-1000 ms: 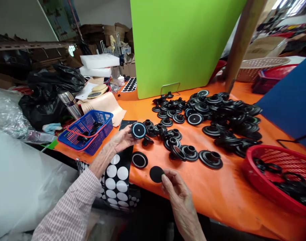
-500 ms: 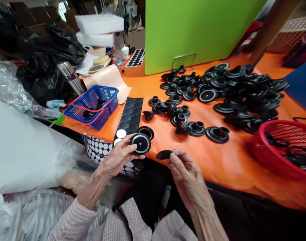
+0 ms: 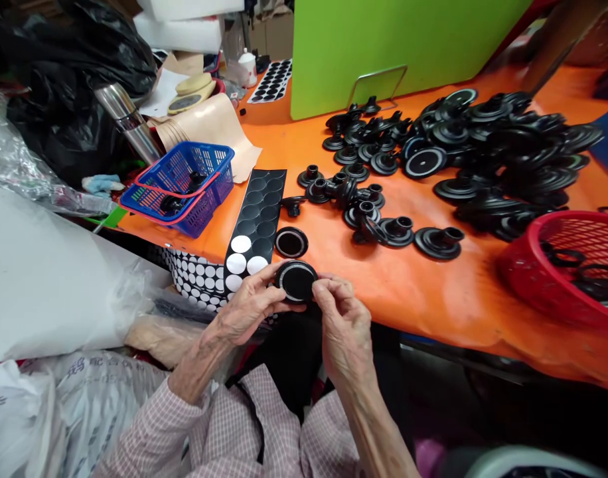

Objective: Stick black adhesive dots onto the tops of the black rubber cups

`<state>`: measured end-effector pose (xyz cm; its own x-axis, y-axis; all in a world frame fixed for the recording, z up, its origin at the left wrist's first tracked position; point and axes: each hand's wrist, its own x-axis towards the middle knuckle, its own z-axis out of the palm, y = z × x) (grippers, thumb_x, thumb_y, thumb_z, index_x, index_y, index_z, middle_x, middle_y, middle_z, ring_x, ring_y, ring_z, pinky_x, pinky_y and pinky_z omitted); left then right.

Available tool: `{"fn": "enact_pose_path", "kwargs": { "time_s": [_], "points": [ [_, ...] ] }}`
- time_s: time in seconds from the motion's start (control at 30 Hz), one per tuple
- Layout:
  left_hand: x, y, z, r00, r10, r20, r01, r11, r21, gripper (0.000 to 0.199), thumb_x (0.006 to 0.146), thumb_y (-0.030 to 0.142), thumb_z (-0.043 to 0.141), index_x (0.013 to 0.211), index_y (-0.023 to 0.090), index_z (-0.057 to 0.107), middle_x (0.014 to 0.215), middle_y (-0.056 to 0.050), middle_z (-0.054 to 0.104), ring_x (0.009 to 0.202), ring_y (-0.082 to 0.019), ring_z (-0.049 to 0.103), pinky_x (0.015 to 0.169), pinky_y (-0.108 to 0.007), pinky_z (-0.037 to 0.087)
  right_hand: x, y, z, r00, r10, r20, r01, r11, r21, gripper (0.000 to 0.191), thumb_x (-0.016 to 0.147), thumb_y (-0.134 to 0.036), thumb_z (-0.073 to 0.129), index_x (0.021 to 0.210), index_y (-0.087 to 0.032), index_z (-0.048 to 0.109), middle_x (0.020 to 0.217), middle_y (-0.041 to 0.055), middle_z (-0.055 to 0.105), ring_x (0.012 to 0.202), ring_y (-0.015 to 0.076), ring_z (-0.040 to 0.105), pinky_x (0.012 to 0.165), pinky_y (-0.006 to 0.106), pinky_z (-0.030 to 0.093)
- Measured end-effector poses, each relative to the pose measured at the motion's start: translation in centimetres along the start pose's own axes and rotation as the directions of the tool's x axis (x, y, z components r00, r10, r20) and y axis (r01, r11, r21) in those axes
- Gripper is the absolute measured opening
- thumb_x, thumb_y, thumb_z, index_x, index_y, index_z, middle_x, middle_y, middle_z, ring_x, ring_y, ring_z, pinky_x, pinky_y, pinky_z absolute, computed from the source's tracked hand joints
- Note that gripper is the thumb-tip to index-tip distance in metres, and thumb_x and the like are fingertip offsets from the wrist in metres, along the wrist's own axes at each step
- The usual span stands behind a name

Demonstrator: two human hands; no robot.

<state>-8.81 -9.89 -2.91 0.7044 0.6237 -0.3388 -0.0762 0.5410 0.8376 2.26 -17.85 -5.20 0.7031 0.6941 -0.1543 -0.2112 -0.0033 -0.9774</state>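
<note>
Between finger and thumb, my left hand (image 3: pixel 251 302) holds a round black plastic base (image 3: pixel 281 271) with a pale ring on its face, tilted toward me at the table's front edge. My right hand (image 3: pixel 344 318) pinches the right edge of a thin round black sticker (image 3: pixel 298 281), which lies over the middle of that face. How far it is pressed down I cannot tell. Just beyond, a similar black disc (image 3: pixel 291 243) rests flat on the table. To its left is a sheet of round black stickers (image 3: pixel 262 206), with white circles bared at its near end.
Many black plastic bases (image 3: pixel 503 153) are heaped at the back right of the orange table (image 3: pixel 413 305), with several loose ones mid-table. A red basket (image 3: pixel 533 265) of black rings stands right. At left are a blue basket (image 3: pixel 199 206) and a steel flask (image 3: pixel 127 123). A green board (image 3: pixel 374 53) stands behind.
My right hand has brought the black sticker leftward onto the face of the base, covering its centre dot. My left hand still holds the base. The camera view has shifted slightly.
</note>
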Motion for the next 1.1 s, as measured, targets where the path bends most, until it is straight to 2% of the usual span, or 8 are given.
{"fn": "enact_pose_path", "kwargs": {
  "time_s": [0.23, 0.5, 0.63, 0.87, 1.1],
  "points": [
    [0.0, 0.0, 0.4, 1.0, 0.007, -0.015, -0.007, 1.0, 0.005, 0.042, 0.077, 0.014, 0.064, 0.117, 0.022, 0.067, 0.118, -0.006, 0.066, 0.1, -0.022, 0.065, 0.086, -0.036, 0.056, -0.1, -0.1, 0.1, 1.0, 0.007, -0.001, -0.007, 0.999, -0.045, 0.026, 0.076, -0.044, 0.064, 0.073, -0.019, 0.063, 0.095, 0.0038, 0.054, 0.094, 0.0184, 0.054, 0.084, 0.033, 0.045],
    [0.1, 0.1, 0.6, 0.996, -0.038, -0.08, 0.036, 0.999, -0.024, 0.041, 0.073, 0.012, 0.065, 0.113, 0.019, 0.069, 0.117, -0.007, 0.067, 0.097, -0.022, 0.066, 0.089, -0.04, 0.055, -0.1, 0.3, 0.1, 0.999, -0.035, -0.013, 0.033, 0.991, -0.127, 0.023, 0.08, -0.042, 0.06, 0.075, -0.019, 0.062, 0.092, 0.0036, 0.056, 0.092, 0.0176, 0.054, 0.082, 0.032, 0.047],
    [0.3, -0.4, 0.4, 0.997, -0.025, -0.076, 0.022, 0.999, -0.042, 0.035, 0.078, 0.018, 0.065, 0.113, 0.018, 0.068, 0.115, -0.008, 0.068, 0.101, -0.023, 0.065, 0.087, -0.041, 0.056, -0.2, 0.7, 0.2, 0.998, -0.056, -0.024, 0.051, 0.986, -0.161, 0.021, 0.081, -0.039, 0.06, 0.077, -0.019, 0.06, 0.09, 0.0025, 0.054, 0.084, 0.0164, 0.055, 0.078, 0.032, 0.048],
    [0.4, -1.1, -0.1, 0.988, -0.019, -0.153, 0.013, 0.999, -0.043, 0.036, 0.077, 0.026, 0.072, 0.111, 0.017, 0.066, 0.113, -0.008, 0.068, 0.097, -0.023, 0.067, 0.085, -0.041, 0.057, -0.3, 1.6, 0.8, 0.99, -0.127, -0.067, 0.105, 0.96, -0.26, 0.019, 0.084, -0.038, 0.056, 0.078, -0.02, 0.056, 0.089, 0.0028, 0.055, 0.08, 0.0168, 0.055, 0.073, 0.033, 0.049],
    [0.3, -1.3, 0.2, 0.978, 0.016, -0.207, -0.018, 1.0, -0.009, 0.034, 0.075, 0.026, 0.072, 0.107, 0.015, 0.066, 0.112, -0.008, 0.066, 0.096, -0.022, 0.066, 0.078, -0.035, 0.059, -0.6, 2.3, 1.3, 0.972, -0.232, -0.045, 0.204, 0.919, -0.337, 0.014, 0.087, -0.033, 0.053, 0.082, -0.021, 0.053, 0.092, 0.005, 0.053, 0.086, 0.0186, 0.055, 0.08, 0.039, 0.051]
  ]
}}
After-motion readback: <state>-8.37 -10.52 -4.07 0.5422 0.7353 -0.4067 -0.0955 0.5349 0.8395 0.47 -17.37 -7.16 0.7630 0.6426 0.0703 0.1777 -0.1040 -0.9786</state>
